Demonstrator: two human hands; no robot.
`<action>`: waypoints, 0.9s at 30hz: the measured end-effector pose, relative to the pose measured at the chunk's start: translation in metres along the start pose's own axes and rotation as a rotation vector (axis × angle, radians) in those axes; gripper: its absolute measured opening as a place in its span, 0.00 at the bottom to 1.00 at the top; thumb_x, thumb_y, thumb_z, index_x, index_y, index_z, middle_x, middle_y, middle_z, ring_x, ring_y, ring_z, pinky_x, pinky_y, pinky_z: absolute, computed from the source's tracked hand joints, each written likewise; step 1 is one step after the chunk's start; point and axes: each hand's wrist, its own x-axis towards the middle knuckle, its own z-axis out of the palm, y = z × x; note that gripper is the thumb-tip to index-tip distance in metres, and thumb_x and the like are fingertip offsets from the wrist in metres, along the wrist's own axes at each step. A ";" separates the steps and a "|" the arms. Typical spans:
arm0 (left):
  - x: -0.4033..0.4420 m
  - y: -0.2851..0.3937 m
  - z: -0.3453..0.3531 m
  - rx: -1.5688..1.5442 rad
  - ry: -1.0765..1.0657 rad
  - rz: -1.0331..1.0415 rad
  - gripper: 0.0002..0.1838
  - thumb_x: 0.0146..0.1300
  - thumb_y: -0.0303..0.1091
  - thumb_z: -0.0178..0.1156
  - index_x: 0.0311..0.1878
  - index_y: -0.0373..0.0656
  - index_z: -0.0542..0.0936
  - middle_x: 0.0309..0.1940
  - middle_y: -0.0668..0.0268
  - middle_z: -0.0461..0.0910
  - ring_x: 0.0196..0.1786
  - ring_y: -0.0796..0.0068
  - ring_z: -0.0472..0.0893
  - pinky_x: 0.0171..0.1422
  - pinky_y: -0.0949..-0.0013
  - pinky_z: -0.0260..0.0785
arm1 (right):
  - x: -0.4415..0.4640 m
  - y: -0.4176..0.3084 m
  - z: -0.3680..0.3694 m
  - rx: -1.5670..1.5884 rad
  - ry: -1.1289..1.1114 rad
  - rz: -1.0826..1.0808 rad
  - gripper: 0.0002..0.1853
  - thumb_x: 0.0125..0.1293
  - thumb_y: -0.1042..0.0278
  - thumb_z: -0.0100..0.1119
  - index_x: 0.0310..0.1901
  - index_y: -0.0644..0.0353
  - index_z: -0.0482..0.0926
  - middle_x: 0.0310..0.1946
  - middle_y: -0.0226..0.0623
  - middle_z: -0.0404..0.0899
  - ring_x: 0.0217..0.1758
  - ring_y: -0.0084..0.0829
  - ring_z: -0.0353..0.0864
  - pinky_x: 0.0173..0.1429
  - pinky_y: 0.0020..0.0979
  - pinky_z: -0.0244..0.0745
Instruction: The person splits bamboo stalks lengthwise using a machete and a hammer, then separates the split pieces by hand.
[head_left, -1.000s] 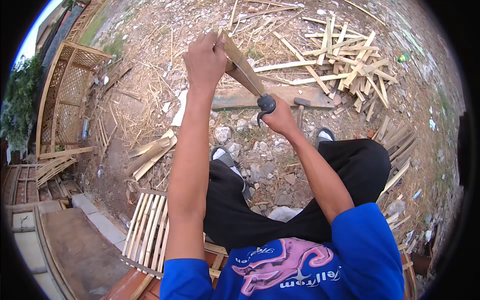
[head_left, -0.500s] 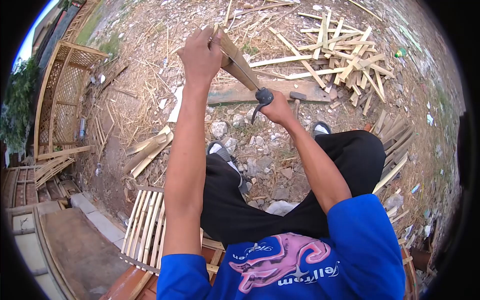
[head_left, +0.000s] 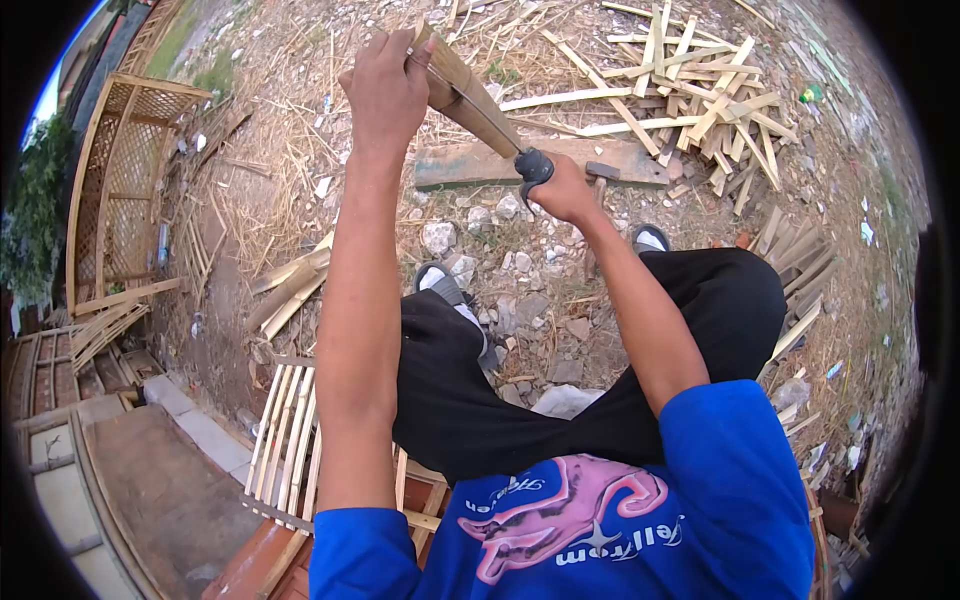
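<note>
A thick piece of split wood or bamboo slants from upper left down to the plank on the ground. Closed round the black handle of a bladed tool is my right hand; the thin blade runs up along the piece. At the upper end my left hand is closed, its thumb by the blade's far end and the piece's top. Its exact hold is partly hidden by the fingers. A hammer rests on the plank just right of my right hand.
A heap of split strips lies beyond the plank at the upper right. More split pieces are beside my right knee, and a few lie to the left. A slatted panel is at lower left, a lattice frame at far left.
Both hands still hold on. My left hand and the upper end of the piece have shifted up and left in view; the handle end has risen slightly.
</note>
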 end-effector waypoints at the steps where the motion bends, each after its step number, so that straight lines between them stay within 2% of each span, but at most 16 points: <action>1: -0.001 0.002 -0.002 0.004 0.006 0.019 0.18 0.71 0.47 0.57 0.49 0.40 0.81 0.37 0.59 0.78 0.40 0.56 0.79 0.49 0.54 0.65 | -0.002 0.002 0.006 -0.013 0.048 -0.005 0.18 0.50 0.66 0.65 0.44 0.59 0.83 0.35 0.49 0.85 0.42 0.45 0.86 0.46 0.38 0.76; 4: -0.002 -0.001 -0.004 -0.034 0.003 0.052 0.20 0.72 0.47 0.56 0.49 0.37 0.81 0.37 0.57 0.79 0.40 0.55 0.80 0.46 0.55 0.67 | -0.013 -0.003 0.022 -0.019 0.147 0.022 0.18 0.50 0.66 0.66 0.44 0.59 0.84 0.35 0.51 0.85 0.42 0.46 0.86 0.46 0.38 0.76; 7: -0.004 -0.007 -0.005 -0.065 0.003 0.020 0.21 0.72 0.47 0.57 0.51 0.35 0.81 0.38 0.55 0.80 0.40 0.55 0.81 0.46 0.56 0.71 | -0.003 0.002 0.014 0.070 -0.018 -0.003 0.17 0.50 0.67 0.66 0.43 0.60 0.84 0.34 0.48 0.85 0.40 0.43 0.86 0.45 0.37 0.76; 8: -0.005 -0.010 -0.006 -0.070 0.007 0.000 0.22 0.72 0.47 0.57 0.51 0.34 0.81 0.38 0.54 0.80 0.40 0.55 0.81 0.46 0.57 0.72 | 0.001 0.004 0.007 0.125 -0.046 -0.070 0.16 0.49 0.68 0.65 0.41 0.63 0.83 0.30 0.43 0.85 0.34 0.36 0.84 0.41 0.35 0.75; 11: -0.005 -0.010 -0.010 -0.036 -0.023 0.024 0.22 0.72 0.47 0.58 0.53 0.35 0.81 0.41 0.53 0.81 0.40 0.55 0.82 0.47 0.57 0.73 | -0.001 -0.006 -0.004 0.150 -0.154 0.071 0.14 0.49 0.69 0.64 0.37 0.66 0.82 0.26 0.38 0.82 0.31 0.29 0.80 0.37 0.34 0.74; 12: -0.005 -0.009 -0.010 -0.063 -0.040 -0.017 0.22 0.72 0.47 0.58 0.53 0.34 0.81 0.41 0.53 0.81 0.40 0.55 0.82 0.47 0.56 0.73 | -0.002 -0.007 -0.005 0.179 -0.156 0.048 0.11 0.48 0.70 0.63 0.34 0.66 0.82 0.23 0.35 0.79 0.26 0.26 0.77 0.35 0.34 0.73; 15: -0.009 -0.013 -0.012 -0.048 -0.038 -0.030 0.23 0.72 0.49 0.57 0.53 0.34 0.81 0.40 0.53 0.81 0.40 0.56 0.82 0.47 0.57 0.73 | 0.005 -0.001 -0.006 0.257 -0.267 0.117 0.09 0.48 0.71 0.62 0.30 0.65 0.80 0.22 0.33 0.78 0.22 0.24 0.75 0.31 0.31 0.72; 16: -0.011 -0.012 -0.013 -0.105 -0.016 -0.058 0.21 0.71 0.48 0.58 0.53 0.39 0.82 0.38 0.56 0.81 0.39 0.59 0.80 0.48 0.58 0.71 | 0.008 0.003 -0.005 0.275 -0.283 0.110 0.07 0.48 0.71 0.62 0.28 0.64 0.80 0.20 0.31 0.77 0.19 0.22 0.73 0.25 0.28 0.69; 19: -0.014 -0.024 -0.020 0.089 -0.041 0.071 0.17 0.71 0.47 0.58 0.53 0.46 0.84 0.37 0.62 0.81 0.37 0.62 0.77 0.47 0.60 0.68 | 0.014 0.028 -0.005 0.948 -0.655 0.352 0.05 0.50 0.71 0.61 0.25 0.61 0.75 0.18 0.32 0.74 0.16 0.20 0.70 0.23 0.26 0.64; 20: -0.017 -0.026 -0.021 0.052 -0.048 0.128 0.15 0.71 0.47 0.58 0.50 0.51 0.85 0.36 0.66 0.82 0.36 0.64 0.75 0.47 0.62 0.66 | 0.008 0.036 0.003 0.725 -0.480 0.292 0.09 0.51 0.66 0.63 0.27 0.64 0.78 0.22 0.38 0.79 0.21 0.28 0.76 0.32 0.31 0.72; 23: -0.021 -0.011 -0.014 -0.002 -0.032 0.020 0.15 0.71 0.48 0.59 0.47 0.50 0.86 0.35 0.66 0.82 0.37 0.65 0.75 0.48 0.61 0.66 | -0.007 0.040 0.015 -0.002 -0.057 0.085 0.14 0.49 0.61 0.64 0.33 0.64 0.80 0.28 0.45 0.83 0.30 0.37 0.82 0.43 0.35 0.75; 24: -0.020 -0.009 -0.016 -0.023 -0.070 -0.006 0.15 0.69 0.50 0.61 0.46 0.50 0.86 0.35 0.65 0.82 0.38 0.65 0.75 0.49 0.61 0.66 | -0.010 0.032 0.006 -0.113 -0.089 0.157 0.19 0.48 0.60 0.64 0.43 0.58 0.84 0.39 0.51 0.85 0.44 0.50 0.84 0.49 0.40 0.77; 27: -0.019 -0.020 -0.017 0.040 -0.032 0.121 0.18 0.66 0.55 0.63 0.47 0.52 0.85 0.28 0.66 0.79 0.36 0.63 0.75 0.44 0.59 0.67 | -0.010 0.043 0.009 -0.194 -0.021 0.208 0.20 0.47 0.58 0.66 0.42 0.59 0.85 0.40 0.54 0.84 0.47 0.53 0.83 0.51 0.43 0.77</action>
